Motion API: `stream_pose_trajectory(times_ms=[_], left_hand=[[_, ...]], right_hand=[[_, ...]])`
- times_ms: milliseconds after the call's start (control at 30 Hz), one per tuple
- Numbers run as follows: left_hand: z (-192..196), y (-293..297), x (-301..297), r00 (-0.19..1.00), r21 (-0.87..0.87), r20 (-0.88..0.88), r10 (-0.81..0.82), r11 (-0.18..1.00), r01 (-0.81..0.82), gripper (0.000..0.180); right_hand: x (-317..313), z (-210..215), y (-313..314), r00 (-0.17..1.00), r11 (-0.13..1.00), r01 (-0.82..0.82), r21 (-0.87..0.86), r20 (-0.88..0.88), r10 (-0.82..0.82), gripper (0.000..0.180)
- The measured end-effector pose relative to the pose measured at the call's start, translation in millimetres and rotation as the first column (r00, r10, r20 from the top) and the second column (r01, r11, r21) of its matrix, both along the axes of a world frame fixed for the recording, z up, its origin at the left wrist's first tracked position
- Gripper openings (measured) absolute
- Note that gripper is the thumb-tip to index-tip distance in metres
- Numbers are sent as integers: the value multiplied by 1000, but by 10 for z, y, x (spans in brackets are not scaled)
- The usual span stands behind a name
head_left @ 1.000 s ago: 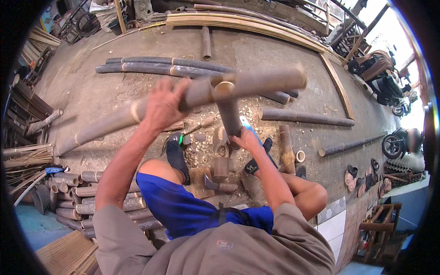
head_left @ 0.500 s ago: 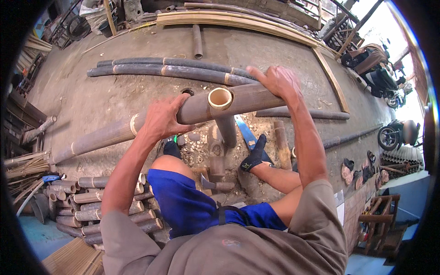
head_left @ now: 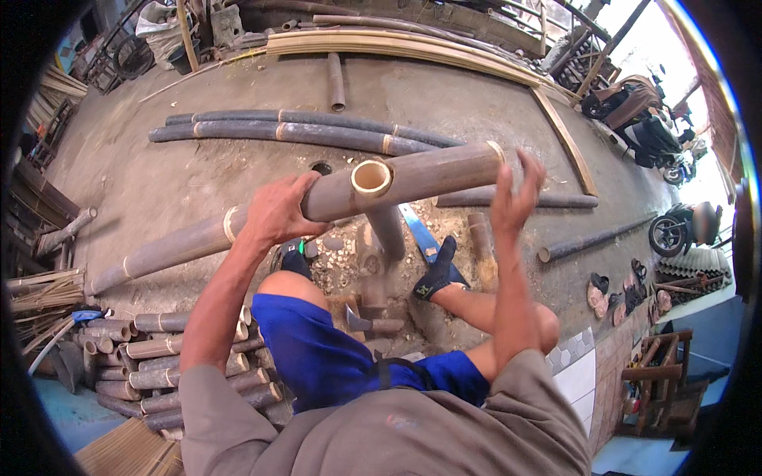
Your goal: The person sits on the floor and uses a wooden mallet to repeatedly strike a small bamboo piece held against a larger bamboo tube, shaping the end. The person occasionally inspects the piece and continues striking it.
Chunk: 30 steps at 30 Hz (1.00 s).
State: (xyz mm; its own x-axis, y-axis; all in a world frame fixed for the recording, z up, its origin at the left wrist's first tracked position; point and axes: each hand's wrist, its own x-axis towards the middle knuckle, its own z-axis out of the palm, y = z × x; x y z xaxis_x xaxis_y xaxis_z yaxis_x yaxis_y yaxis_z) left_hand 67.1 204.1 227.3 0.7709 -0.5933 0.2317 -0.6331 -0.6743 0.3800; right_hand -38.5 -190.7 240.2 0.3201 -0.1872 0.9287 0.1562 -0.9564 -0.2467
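A long brown bamboo pole (head_left: 444,172) slants across in front of me, its right end higher. Through a hole in it stands a shorter bamboo tube (head_left: 386,232), its pale cut rim showing on top and its body running down below the pole. My left hand (head_left: 278,209) is wrapped round the pole left of this joint. Just off the pole's right end, my right hand (head_left: 517,194) is raised with its fingers apart, slightly blurred, holding nothing. Between my feet lie a blue saw blade (head_left: 419,230) and a chopping blade with a wooden handle (head_left: 387,325), among wood chips.
Two dark bamboo poles (head_left: 317,135) lie across the floor beyond. Cut bamboo pieces (head_left: 159,347) are stacked at my left. Split bamboo strips (head_left: 397,47) lie at the back. Sandals (head_left: 631,297) and a parked motorbike (head_left: 683,230) are at the right.
My right hand has let go of the pole's right end and moved down and to the right, uncovering the cut end. My left hand keeps its grip; the pole has shifted slightly.
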Motion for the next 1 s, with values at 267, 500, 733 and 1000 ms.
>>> stream_pose_trajectory(times_ms=[267,500,733,1000], left_hand=[[567,238,-30,992,-38,-126,20,999,-25,87],[1400,472,-29,982,-153,-187,-35,988,7,86],[1184,550,80,748,-174,620,238,971,-165,86],[1281,585,257,759,-237,590,275,958,-163,80]], right_hand=[[-848,-1644,671,468,894,-76,442,-775,423,119],[-678,-1549,791,433,737,-117,666,-634,641,117],[-1026,-889,1280,447,835,-92,543,-727,522,96],[-1237,-593,1302,442,832,-102,545,-725,529,95]])
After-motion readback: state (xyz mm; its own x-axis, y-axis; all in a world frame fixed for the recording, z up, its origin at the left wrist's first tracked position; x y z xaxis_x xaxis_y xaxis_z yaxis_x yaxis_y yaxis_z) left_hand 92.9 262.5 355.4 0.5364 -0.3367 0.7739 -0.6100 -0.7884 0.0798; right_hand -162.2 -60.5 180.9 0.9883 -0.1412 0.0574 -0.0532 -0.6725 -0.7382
